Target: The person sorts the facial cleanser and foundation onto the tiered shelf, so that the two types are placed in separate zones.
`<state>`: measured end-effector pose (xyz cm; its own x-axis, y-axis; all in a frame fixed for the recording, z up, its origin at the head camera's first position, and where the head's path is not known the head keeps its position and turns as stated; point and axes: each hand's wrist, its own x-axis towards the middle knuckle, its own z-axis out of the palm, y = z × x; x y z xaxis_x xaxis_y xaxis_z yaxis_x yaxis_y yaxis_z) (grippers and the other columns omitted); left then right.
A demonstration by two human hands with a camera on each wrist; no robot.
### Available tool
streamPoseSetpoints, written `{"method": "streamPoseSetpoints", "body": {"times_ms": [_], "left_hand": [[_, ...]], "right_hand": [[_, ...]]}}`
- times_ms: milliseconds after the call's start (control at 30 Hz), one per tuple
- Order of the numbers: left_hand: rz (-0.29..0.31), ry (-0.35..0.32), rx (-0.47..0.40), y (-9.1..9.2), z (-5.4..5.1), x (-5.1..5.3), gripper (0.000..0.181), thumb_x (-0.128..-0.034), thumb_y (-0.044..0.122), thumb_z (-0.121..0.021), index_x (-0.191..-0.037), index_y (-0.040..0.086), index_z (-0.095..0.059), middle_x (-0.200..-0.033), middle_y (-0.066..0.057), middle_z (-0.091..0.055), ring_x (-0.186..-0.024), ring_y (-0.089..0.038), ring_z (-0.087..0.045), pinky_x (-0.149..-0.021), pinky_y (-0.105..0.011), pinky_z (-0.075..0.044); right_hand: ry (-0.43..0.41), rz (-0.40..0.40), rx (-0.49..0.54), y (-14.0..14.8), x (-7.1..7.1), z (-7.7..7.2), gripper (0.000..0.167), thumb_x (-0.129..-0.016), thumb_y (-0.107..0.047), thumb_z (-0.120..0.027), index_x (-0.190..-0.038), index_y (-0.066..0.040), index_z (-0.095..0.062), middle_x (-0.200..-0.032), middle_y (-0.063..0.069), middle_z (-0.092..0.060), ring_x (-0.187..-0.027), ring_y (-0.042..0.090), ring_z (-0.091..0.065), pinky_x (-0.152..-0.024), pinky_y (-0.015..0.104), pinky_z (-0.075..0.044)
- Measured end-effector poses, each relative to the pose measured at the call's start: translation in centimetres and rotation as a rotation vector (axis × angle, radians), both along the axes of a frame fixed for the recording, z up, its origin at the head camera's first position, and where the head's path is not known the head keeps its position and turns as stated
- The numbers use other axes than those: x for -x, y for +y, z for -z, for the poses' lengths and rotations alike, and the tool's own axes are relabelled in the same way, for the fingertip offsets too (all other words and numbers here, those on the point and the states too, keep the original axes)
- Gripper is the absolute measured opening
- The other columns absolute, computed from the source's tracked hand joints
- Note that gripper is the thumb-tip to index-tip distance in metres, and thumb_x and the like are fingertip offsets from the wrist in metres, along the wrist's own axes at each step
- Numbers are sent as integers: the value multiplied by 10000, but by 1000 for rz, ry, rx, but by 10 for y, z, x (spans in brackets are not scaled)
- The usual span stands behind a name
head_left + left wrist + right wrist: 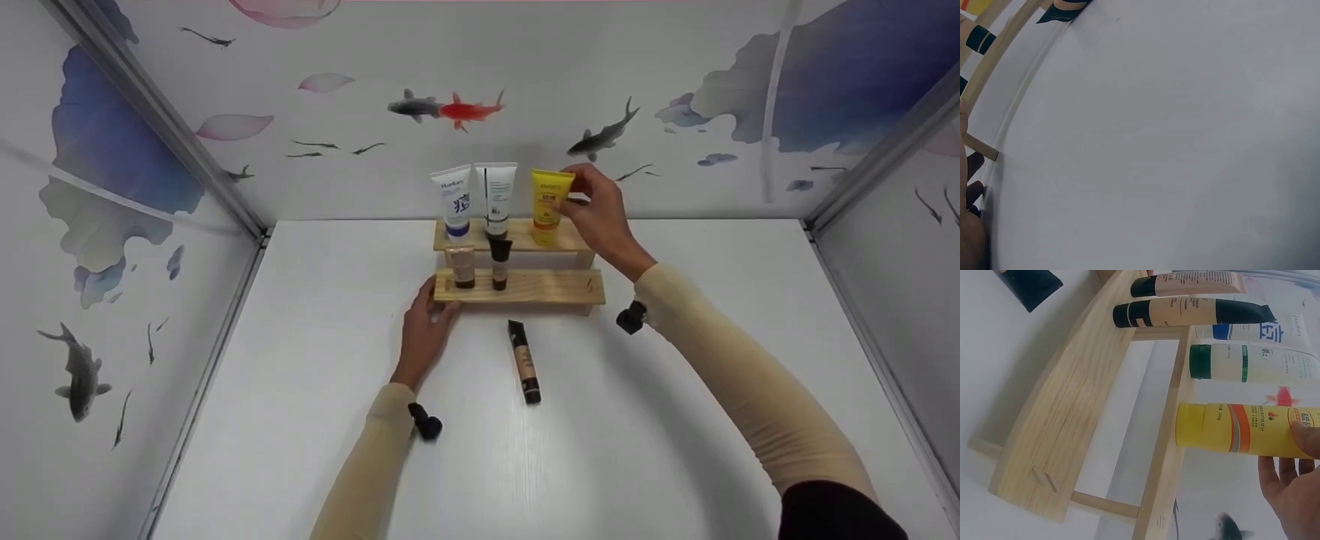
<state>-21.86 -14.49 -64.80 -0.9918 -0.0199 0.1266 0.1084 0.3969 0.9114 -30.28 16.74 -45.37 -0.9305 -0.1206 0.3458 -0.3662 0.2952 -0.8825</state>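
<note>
A yellow tube [550,202] stands cap down at the right of the upper step of a two-step wooden rack [551,286]. My right hand [604,217] pinches that tube between thumb and fingers near its top. My left hand [426,334] grips the left end of the lower step. Beside the yellow tube on the upper step stand a white tube with blue print [454,201] and a white tube with a dark green cap [1275,363]. Two beige tubes are upright on the lower step, a shorter one [463,266] and a slimmer, black-ended one [500,262].
A beige tube with black ends [524,362] lies on the white table [315,450] in front of the rack. Behind the rack rises a wall [540,60] printed with fish and petals. Metal-edged side panels flank the table.
</note>
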Motion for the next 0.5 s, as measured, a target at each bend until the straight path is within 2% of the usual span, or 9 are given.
{"method": "streamPoseSetpoints", "body": {"times_ms": [233, 500], "left_hand": [[5, 5, 3, 0, 0, 1, 759, -1105, 477, -674, -1716, 136, -381, -1716, -62, -471, -1558, -223, -474, -1286, -446, -387], [5, 15, -15, -1, 0, 0, 799, -1094, 505, -675, -1716, 106, -372, -1696, -101, -495, -1540, -251, -501, -1277, -449, -400]], "right_hand": [[-70, -28, -38, 6, -1, 2, 392, -1037, -30, -774, -1401, -25, -630, -1381, 133, -679, -1295, 272, -672, -1143, 426, -556], [-137, -59, -55, 19, -11, 14, 480, -1028, -82, -803, -1473, -34, -630, -1446, 134, -666, -1359, 296, -635, -1193, 485, -509]]}}
